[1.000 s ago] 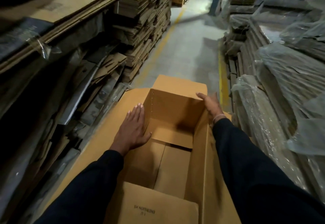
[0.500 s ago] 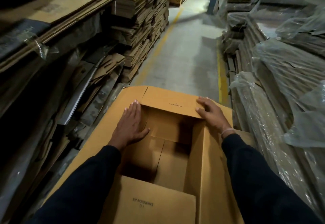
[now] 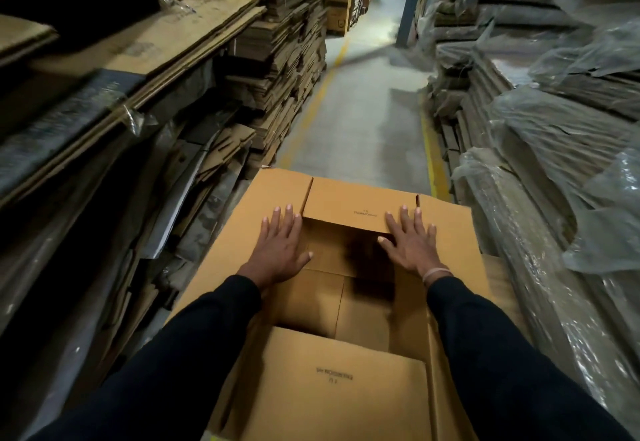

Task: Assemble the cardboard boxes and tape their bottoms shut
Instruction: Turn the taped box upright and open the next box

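A cardboard box (image 3: pixel 346 302) fills the lower middle of the frame, its open end facing up and its flaps partly folded. The far flap (image 3: pixel 353 206) is bent inward over the opening, with small printed text on it, and the near flap (image 3: pixel 332 381) lies folded in at the bottom of the frame, also printed. The left hand (image 3: pixel 280 246) lies flat, fingers straight and slightly spread, on the left side flap (image 3: pixel 242 232), its thumb reaching over the edge of the opening; it grasps nothing. The right hand (image 3: pixel 410 243) is likewise flat and released, fingers straight, its fingertips resting across the corner where the far flap meets the right side flap (image 3: pixel 453 232), with a thin band at the wrist. Between the two hands the inside of the box shows in shadow, its lower flaps meeting at a seam. Stacks of flattened cardboard (image 3: pixel 277 59) line the left of the frame, plastic-wrapped bundles (image 3: pixel 554 163) the right, and a concrete aisle (image 3: pixel 363 111) with yellow lines runs toward the upper middle.
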{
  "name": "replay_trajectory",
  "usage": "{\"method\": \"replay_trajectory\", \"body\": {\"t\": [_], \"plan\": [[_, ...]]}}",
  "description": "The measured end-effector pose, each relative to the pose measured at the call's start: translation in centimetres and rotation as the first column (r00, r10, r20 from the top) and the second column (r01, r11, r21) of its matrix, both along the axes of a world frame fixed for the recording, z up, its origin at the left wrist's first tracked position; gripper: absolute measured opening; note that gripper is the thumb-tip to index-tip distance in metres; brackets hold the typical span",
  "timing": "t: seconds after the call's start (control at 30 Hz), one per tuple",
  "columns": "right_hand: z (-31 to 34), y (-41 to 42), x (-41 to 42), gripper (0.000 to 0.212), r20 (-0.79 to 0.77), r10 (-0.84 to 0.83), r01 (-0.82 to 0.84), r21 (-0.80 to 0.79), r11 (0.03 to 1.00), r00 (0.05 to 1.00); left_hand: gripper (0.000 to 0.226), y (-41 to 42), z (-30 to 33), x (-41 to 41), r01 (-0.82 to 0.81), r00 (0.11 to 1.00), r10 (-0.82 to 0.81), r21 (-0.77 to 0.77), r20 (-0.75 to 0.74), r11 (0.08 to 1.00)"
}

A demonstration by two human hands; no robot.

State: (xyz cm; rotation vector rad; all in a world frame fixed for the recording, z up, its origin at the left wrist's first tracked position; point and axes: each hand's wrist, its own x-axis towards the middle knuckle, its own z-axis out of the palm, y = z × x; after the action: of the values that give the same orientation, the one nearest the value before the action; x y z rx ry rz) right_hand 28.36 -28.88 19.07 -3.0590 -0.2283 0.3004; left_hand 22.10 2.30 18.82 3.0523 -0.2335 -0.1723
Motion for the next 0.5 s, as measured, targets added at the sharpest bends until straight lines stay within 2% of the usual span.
{"method": "replay_trajectory", "body": {"t": [0.17, 0.3, 0.43, 0.5], "plan": [[0.1, 1.2, -2.5, 0.075, -0.016, -0.038, 0.038, -0.002, 0.999, 0.999, 0.089, 2.6, 0.9, -2.3, -0.062, 0.998, 0.062, -0.013, -0.01, 0.998], [-0.2, 1.0, -4.0, 0.078, -0.024, -0.079, 0.079, -0.002, 0.997, 0.997, 0.103, 5.7, 2.2, -3.3, -0.281, 0.959, 0.279, -0.061, -0.045, 0.958], [-0.7, 0.6, -5.2, 0.08, -0.016, -0.085, 0.085, -0.029, 0.996, 0.996, 0.105, 7.8, 4.4, -4.3, -0.451, 0.893, 0.427, -0.302, -0.144, 0.84], [-0.7, 0.7, -5.9, 0.081, -0.026, -0.093, 0.092, -0.038, 0.995, 0.995, 0.093, 7.6, 6.0, -4.8, -0.433, 0.897, 0.433, -0.385, -0.092, 0.815]]}}
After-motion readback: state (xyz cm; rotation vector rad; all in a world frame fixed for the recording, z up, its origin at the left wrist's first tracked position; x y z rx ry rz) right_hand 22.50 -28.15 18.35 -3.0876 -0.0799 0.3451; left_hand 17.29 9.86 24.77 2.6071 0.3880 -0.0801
